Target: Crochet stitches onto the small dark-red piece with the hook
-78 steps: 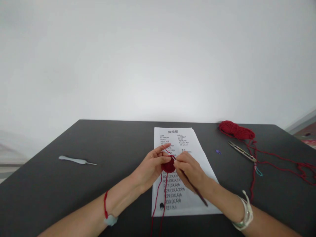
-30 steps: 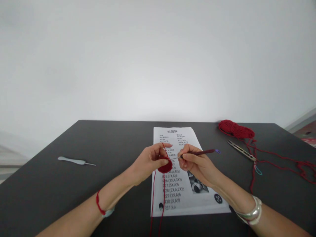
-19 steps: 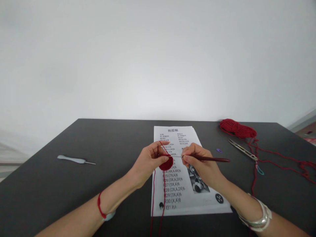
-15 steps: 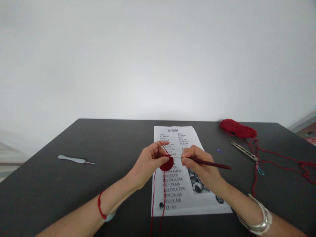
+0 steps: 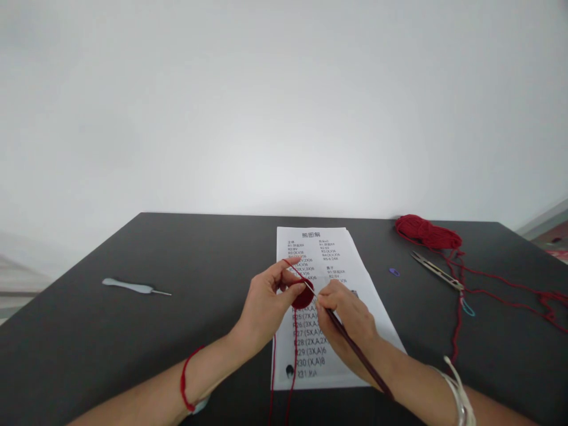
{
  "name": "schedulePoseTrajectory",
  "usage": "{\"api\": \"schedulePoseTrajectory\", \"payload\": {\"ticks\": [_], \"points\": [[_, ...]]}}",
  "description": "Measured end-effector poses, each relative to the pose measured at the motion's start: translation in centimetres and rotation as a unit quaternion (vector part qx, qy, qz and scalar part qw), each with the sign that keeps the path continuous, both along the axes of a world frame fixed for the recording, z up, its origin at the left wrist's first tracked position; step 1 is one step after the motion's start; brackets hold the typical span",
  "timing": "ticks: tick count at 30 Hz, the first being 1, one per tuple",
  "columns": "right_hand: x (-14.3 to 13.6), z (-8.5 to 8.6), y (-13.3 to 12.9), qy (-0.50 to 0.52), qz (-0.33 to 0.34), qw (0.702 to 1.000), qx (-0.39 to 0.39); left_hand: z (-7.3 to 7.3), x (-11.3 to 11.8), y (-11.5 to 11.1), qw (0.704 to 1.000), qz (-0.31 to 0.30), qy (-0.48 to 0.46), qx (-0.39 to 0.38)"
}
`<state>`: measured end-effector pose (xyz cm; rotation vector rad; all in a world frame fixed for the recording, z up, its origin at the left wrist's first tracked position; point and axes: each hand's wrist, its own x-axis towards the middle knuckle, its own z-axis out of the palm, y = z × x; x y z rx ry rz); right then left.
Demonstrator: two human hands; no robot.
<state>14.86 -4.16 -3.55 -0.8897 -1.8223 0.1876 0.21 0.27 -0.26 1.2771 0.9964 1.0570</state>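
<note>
A small round dark-red crochet piece [image 5: 303, 296] sits pinched in the left hand [image 5: 266, 302] above the printed pattern sheet [image 5: 323, 260] on the desk [image 5: 133, 337]. The right hand [image 5: 348, 322] grips a dark-handled crochet hook [image 5: 350, 343], its metal tip at the piece. Red yarn [image 5: 290, 269] runs over the left forefinger.
</note>
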Motion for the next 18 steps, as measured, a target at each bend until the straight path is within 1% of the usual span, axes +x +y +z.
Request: {"api": "schedulePoseTrajectory", "payload": {"ticks": [3,5,7,9,12,15,18], "points": [[0.24,0.11,0.4,0.019,0.008,1.0,-0.008,-0.25,-0.09,0.12,1.0,0.01,0.017,0.024],[0.57,0.27,0.61,0.047,0.009,0.998,-0.03,-0.3,-0.14,0.22,0.999,0.017,0.022,0.042],[0.81,0.4,0.67,0.07,0.009,0.996,-0.049,-0.24,-0.15,0.27,0.998,0.017,0.024,0.049],[0.87,0.41,0.64,0.08,0.014,0.996,-0.046,-0.08,-0.12,0.27,0.998,0.013,0.022,0.051],[0.71,0.26,0.55,0.084,0.029,0.995,-0.038,0.24,-0.06,0.18,0.999,0.007,0.015,0.047],[0.55,0.12,0.51,0.084,0.041,0.995,-0.037,0.54,0.03,0.06,1.0,0.001,0.001,0.024],[0.53,0.04,0.45,0.087,0.034,0.995,-0.039,0.66,0.12,0.06,1.0,0.001,-0.007,0.011]]}}
